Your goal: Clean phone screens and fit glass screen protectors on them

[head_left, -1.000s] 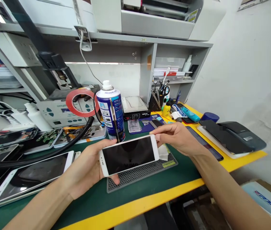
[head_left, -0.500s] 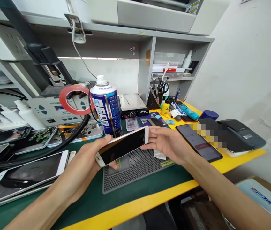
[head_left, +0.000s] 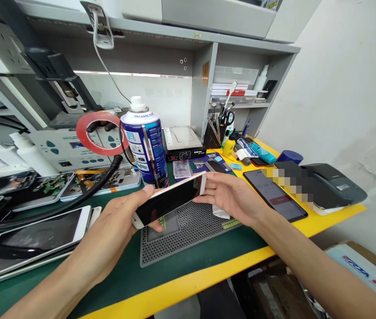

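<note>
A white-framed smartphone (head_left: 169, 199) with a dark screen is held tilted above the bench between both hands. My left hand (head_left: 126, 212) is closed round its left end, thumb on the upper edge and a fingertip showing below. At the other end, my right hand (head_left: 226, 195) grips the phone's right edge between thumb and fingers. Beneath it lies a grey perforated mat (head_left: 188, 241) on the green work surface. A crumpled white wipe (head_left: 221, 212) rests on the mat under my right hand.
A blue spray can (head_left: 145, 146) stands just behind the phone, beside a red tape roll (head_left: 102, 133). Several phones, including a large white one (head_left: 38, 237), lie at left under a black hose (head_left: 84, 208). At right are a phone showing a timer (head_left: 276, 195) and a yellow bottle (head_left: 229, 145).
The camera view has shifted slightly, so the background sits a little higher and the left-side items further left. Both hands keep hold of the smartphone in nearly the same pose.
</note>
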A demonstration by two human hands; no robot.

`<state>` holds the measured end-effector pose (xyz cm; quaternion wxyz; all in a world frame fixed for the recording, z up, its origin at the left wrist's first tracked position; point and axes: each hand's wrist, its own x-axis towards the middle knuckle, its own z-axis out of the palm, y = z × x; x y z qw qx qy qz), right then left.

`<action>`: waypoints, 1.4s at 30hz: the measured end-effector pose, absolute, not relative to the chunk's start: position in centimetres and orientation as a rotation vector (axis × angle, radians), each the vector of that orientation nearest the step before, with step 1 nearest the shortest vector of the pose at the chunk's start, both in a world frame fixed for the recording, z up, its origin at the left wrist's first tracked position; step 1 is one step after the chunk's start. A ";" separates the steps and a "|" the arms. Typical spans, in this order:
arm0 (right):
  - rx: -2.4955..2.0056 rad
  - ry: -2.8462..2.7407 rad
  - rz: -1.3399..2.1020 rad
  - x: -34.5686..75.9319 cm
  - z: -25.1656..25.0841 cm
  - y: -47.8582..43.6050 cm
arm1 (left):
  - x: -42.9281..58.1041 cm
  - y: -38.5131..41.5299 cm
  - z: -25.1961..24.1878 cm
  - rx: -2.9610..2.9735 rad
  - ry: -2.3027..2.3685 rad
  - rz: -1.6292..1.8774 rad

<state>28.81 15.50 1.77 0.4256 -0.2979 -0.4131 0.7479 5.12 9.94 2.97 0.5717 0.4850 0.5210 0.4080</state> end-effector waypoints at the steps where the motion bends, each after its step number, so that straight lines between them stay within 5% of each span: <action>1: -0.745 -1.036 1.869 28.8 1.7 15.5 | 5.1 9.9 3.0 1.143 1.226 0.953; 42: -0.748 -1.110 1.677 27.9 0.1 15.9 | 5.7 9.4 2.7 1.310 1.364 1.035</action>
